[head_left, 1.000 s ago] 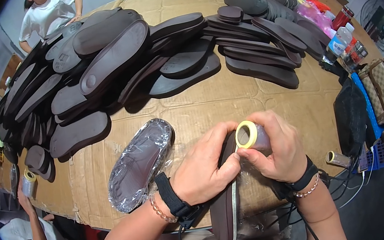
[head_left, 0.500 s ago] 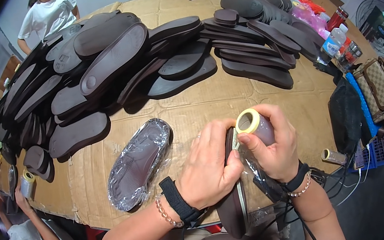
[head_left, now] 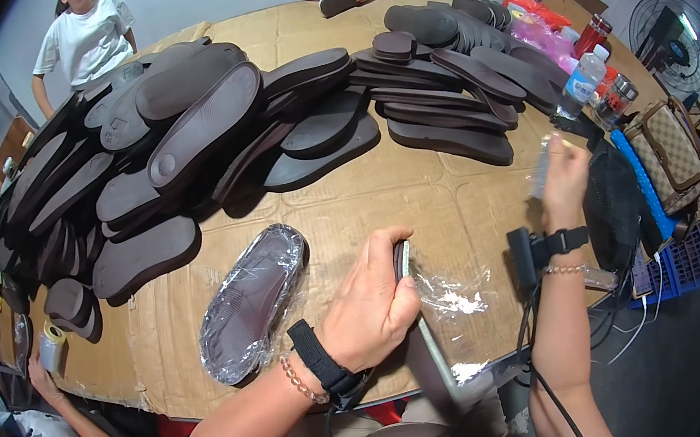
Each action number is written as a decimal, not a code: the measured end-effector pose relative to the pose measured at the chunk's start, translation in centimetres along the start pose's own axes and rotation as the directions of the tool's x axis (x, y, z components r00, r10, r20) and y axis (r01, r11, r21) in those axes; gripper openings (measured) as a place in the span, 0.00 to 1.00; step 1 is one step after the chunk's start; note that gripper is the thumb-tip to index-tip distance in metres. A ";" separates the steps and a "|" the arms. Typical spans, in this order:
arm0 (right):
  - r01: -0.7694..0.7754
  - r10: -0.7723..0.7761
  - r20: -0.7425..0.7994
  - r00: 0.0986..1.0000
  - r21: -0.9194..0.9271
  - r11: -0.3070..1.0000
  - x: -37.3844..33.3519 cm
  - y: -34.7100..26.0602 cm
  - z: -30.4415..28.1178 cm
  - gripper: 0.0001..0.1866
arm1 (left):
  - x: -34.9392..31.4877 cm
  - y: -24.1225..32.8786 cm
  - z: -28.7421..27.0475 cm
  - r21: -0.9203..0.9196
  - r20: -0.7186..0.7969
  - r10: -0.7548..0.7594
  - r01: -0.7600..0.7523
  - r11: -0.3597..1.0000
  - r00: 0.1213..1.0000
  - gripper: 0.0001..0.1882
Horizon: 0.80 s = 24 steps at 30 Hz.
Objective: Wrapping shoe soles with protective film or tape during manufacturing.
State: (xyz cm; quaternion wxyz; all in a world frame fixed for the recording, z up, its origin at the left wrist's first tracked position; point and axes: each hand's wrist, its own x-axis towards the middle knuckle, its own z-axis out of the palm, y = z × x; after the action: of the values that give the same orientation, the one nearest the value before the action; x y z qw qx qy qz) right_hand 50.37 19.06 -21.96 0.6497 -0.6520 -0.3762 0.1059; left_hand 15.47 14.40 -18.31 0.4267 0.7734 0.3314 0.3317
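My left hand (head_left: 371, 310) is closed on a dark brown shoe sole (head_left: 428, 368), held on edge above the near side of the table. A pale strip runs along the sole's right edge. Out to the right, my right hand (head_left: 568, 172) is closed around a roll of clear film (head_left: 541, 170), partly hidden by the fingers and blurred. Loose, shiny clear film (head_left: 461, 297) spreads to the right of the held sole. Left of my left hand lies another sole wrapped in clear film (head_left: 254, 303).
Piles of dark soles (head_left: 173, 123) curve across the cardboard-covered table (head_left: 339, 206). At right are bottles (head_left: 586, 75), a black bag (head_left: 614, 197), a checked bag (head_left: 671, 157), a fan (head_left: 676, 48) and cables. Co-workers sit or stand around; one at left is beside another film roll (head_left: 52, 344).
My right hand has moved away from the sole, up and to the right, with the film roll. My left hand keeps its grip, slightly farther left. The far co-worker's hands have shifted left.
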 end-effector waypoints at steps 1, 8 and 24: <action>0.005 -0.034 -0.116 0.993 -0.242 0.970 1.9 1.5 -2.6 0.24 | 0.1 -0.2 0.3 0.007 -0.013 0.056 -0.056 0.998 0.998 0.27; -0.099 0.085 -0.067 0.994 -0.883 0.459 0.2 0.0 -1.1 0.49 | 0.5 -1.2 -0.7 0.029 -0.006 -0.038 0.038 0.999 0.999 0.28; 0.767 -0.773 -0.019 0.634 -0.114 0.632 -16.9 -15.1 -7.5 0.16 | 2.0 -3.1 -1.4 -0.041 -0.094 -0.060 0.057 0.998 0.994 0.24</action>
State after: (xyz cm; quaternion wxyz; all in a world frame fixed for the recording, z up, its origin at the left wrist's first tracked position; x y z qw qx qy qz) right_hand 37.99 0.78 -12.92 0.6130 -0.4625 -0.6013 -0.2208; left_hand 14.78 17.85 -19.97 0.4344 0.7384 0.3675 0.3618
